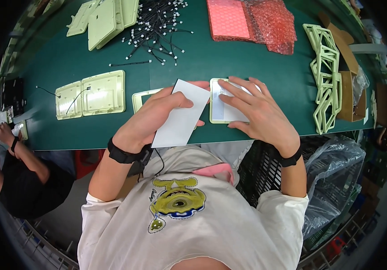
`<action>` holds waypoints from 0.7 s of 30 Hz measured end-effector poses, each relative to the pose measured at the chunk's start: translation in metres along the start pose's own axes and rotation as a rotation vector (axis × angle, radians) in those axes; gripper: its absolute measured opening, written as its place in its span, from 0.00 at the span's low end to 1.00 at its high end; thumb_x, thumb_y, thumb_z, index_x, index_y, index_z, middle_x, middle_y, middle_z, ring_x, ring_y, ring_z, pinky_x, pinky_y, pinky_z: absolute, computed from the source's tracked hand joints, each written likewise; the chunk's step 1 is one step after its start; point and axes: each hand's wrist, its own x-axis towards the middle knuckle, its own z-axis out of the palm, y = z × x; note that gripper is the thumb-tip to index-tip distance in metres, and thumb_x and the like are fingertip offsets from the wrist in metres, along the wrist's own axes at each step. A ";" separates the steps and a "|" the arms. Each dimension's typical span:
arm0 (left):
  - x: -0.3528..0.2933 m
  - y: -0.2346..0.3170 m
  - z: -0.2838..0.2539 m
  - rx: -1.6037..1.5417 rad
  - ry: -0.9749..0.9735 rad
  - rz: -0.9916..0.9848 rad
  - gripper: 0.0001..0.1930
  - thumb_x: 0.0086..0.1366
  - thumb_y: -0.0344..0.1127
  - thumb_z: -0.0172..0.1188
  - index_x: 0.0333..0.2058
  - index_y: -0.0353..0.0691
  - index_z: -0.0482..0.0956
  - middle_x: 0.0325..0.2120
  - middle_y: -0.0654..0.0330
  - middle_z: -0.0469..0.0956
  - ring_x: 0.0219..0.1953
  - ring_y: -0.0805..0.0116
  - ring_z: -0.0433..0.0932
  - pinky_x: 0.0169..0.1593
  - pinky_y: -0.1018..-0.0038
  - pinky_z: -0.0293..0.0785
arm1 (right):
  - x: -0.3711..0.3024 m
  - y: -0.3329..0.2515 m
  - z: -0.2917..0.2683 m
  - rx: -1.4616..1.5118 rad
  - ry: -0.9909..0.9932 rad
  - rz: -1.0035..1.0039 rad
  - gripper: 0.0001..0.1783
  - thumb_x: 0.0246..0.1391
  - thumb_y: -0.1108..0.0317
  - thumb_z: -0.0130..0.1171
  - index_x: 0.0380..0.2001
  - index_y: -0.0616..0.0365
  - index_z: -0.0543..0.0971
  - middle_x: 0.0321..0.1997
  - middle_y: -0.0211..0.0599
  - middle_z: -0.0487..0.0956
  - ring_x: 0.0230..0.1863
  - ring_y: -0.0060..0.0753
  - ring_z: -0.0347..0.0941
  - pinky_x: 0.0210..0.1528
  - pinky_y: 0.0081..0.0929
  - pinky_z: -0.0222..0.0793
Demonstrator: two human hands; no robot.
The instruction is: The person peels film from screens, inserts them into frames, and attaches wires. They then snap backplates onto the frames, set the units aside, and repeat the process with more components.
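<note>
White rectangular paper sheet (pixel 181 114) sits pinched in the left hand (pixel 157 118), just left of the pale green plastic frame (pixel 227 107), which the open, flat right hand (pixel 258 112) presses steady on the green table (pixel 247 63).

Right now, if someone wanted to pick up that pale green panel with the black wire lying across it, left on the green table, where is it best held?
Probably by its two long edges, coming straight down from above. The pale green panel lies flat on the green table, so only its rim offers a grip. Keep off the black wire crossing its left part.
</note>
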 end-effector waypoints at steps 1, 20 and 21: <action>0.000 -0.001 0.000 -0.001 0.000 -0.001 0.33 0.66 0.28 0.47 0.70 0.28 0.68 0.69 0.45 0.71 0.67 0.53 0.76 0.61 0.56 0.85 | -0.001 -0.001 0.000 -0.009 0.007 0.005 0.42 0.42 0.61 0.80 0.63 0.52 0.79 0.82 0.31 0.65 0.79 0.50 0.60 0.77 0.56 0.58; -0.003 -0.012 0.010 0.610 -0.119 0.191 0.34 0.67 0.27 0.47 0.73 0.33 0.64 0.76 0.47 0.61 0.73 0.51 0.68 0.72 0.59 0.69 | -0.037 -0.036 0.035 -0.021 0.461 0.602 0.28 0.57 0.66 0.75 0.60 0.61 0.80 0.63 0.48 0.77 0.58 0.53 0.74 0.58 0.45 0.76; -0.003 -0.015 0.012 0.812 -0.152 0.235 0.34 0.68 0.28 0.47 0.74 0.32 0.63 0.78 0.46 0.58 0.75 0.48 0.64 0.75 0.57 0.64 | -0.038 -0.038 0.036 -0.037 0.459 0.607 0.28 0.57 0.67 0.75 0.59 0.61 0.80 0.63 0.48 0.77 0.58 0.53 0.74 0.57 0.45 0.76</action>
